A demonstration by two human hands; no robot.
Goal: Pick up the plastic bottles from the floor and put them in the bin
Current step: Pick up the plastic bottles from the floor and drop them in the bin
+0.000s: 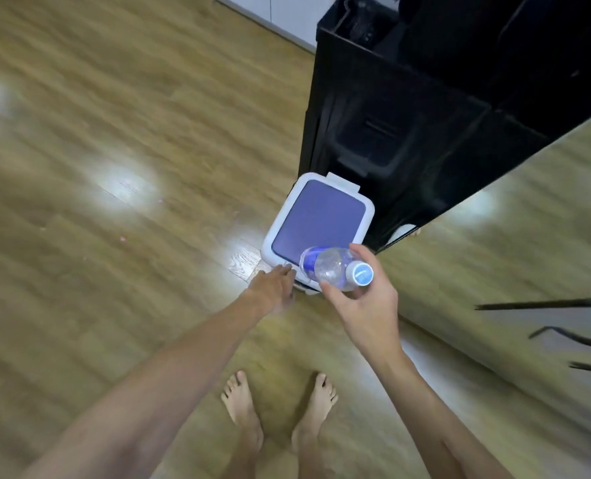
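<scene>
The wood floor is all around my bin. Behind the bin stands a tall black cabinet. The bin is white with a purple lid, and the lid is down flat, so nothing can go in yet.

My left hand reaches out to the near edge of the bin. Its fingers are out straight and not pinching anything. They are at the rim by the lid, maybe touching it; I cannot tell for sure. I think I put that hand there to lift or push the lid open.

My right hand is just over the near right corner of the bin. Its grip is curled round the plastic bottle, with my thumb on one side and my fingers on the other. The bottle is clear, with a blue label and a blue cap. It lies tipped on its side, cap toward me, its bottom out over the lid. I hold it close so it can drop in once the lid opens.

My bare feet stand on the floor, in front of the bin.
</scene>
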